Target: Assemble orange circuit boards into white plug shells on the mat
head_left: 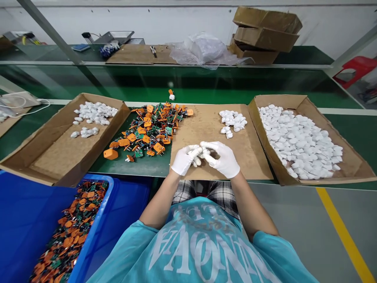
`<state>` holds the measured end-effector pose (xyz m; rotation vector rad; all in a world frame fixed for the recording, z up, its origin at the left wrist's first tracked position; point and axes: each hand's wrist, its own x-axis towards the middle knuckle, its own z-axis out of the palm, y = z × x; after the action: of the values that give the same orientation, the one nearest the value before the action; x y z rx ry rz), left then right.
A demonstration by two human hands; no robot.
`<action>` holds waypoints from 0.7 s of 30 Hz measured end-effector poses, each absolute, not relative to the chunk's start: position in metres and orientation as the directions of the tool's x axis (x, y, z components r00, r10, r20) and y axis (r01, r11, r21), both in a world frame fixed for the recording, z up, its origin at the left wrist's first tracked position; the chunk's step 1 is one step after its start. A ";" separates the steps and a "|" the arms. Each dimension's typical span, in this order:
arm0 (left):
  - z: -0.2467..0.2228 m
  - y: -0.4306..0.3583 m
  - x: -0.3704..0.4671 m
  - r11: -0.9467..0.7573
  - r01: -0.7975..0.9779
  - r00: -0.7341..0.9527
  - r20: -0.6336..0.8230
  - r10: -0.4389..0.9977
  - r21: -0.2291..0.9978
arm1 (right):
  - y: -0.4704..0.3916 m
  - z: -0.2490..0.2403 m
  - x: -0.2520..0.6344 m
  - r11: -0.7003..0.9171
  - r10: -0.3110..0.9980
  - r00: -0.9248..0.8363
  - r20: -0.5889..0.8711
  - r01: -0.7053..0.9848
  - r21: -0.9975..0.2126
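Observation:
My left hand point(186, 160) and my right hand point(224, 160), both in white gloves, meet over the front of a flat cardboard sheet point(203, 122). Their fingers are bent and closed together at the tips. Whatever lies between them is white against the gloves or hidden, so I cannot make it out. Beyond my right hand sits a small group of white plastic pieces point(233, 119). To the left of my left hand spreads a heap of orange plug parts with green circuit boards point(150, 127), some with metal prongs showing.
A cardboard tray point(350, 169) full of white pieces stands at right; another cardboard tray point(53, 157) at left holds fewer. Below left, a blue bin point(97, 220) contains more orange parts. Cardboard boxes point(265, 33) and clear plastic bags point(203, 49) rest on the back shelf.

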<state>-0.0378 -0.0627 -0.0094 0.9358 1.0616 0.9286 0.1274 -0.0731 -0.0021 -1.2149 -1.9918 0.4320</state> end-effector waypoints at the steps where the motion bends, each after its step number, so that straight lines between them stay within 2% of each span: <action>1: -0.009 -0.062 -0.040 0.322 -0.188 0.210 -0.282 0.936 0.928 | -0.072 -0.003 0.129 0.462 0.877 -0.215 0.430 0.624 -0.630; 3: -0.009 -0.062 -0.043 0.323 -0.221 0.175 -0.288 0.941 0.920 | -0.069 -0.006 0.133 0.406 0.897 -0.169 0.408 0.678 -0.612; 6: -0.009 -0.064 -0.045 0.328 -0.166 0.156 -0.304 0.940 0.930 | -0.063 -0.009 0.137 0.382 0.911 -0.224 0.348 0.777 -0.500; 8: -0.008 -0.065 -0.044 0.348 -0.121 0.163 -0.327 0.931 0.930 | -0.062 -0.009 0.134 0.414 0.894 -0.249 0.371 0.776 -0.476; 12: -0.008 -0.069 -0.043 0.360 -0.037 0.293 -0.334 0.896 0.932 | -0.067 -0.008 0.122 0.583 0.813 -0.405 0.419 0.588 -0.561; 16: -0.009 -0.073 -0.048 0.306 -0.002 0.549 -0.255 0.796 0.952 | -0.072 -0.011 0.113 0.574 0.815 -0.426 0.394 0.495 -0.652; 18: -0.010 -0.075 -0.051 0.351 -0.026 0.616 -0.261 0.743 0.936 | -0.073 -0.012 0.113 0.586 0.805 -0.428 0.411 0.466 -0.663; 21: -0.012 -0.077 -0.055 0.445 -0.101 0.622 -0.293 0.726 0.890 | -0.075 -0.013 0.113 0.657 0.743 -0.499 0.446 0.417 -0.628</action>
<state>-0.0550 -0.0766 -0.0125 0.9834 0.7438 0.5754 0.1134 -0.0754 -0.0132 -0.8945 -2.1543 0.5825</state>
